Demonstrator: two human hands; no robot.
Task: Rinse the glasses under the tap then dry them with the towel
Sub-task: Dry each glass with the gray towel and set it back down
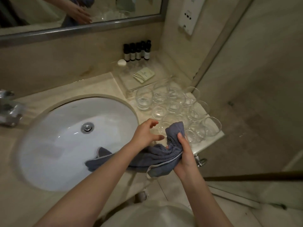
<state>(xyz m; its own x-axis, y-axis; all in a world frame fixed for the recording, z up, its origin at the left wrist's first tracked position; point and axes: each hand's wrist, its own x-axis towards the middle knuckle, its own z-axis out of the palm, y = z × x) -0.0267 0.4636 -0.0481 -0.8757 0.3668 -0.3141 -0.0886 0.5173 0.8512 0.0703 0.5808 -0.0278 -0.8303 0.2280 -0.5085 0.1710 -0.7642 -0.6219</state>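
Several clear glasses [173,104] stand upright in a cluster on the counter to the right of the white sink [49,153]. My right hand [185,154] grips a grey-blue towel [155,158] near its bunched upper end, which pokes up against the nearest glasses. The rest of the towel drapes under my left forearm and over the sink rim. My left hand [146,132] hovers beside a near glass [162,128] with fingers spread and holds nothing. The chrome tap [9,108] sits at the far left edge, and no water is visible.
A clear tray [131,82] at the back right holds small dark bottles [137,50], a white soap and a packet. A mirror runs above the counter. The counter ends just right of the glasses, beside a glass partition [246,71].
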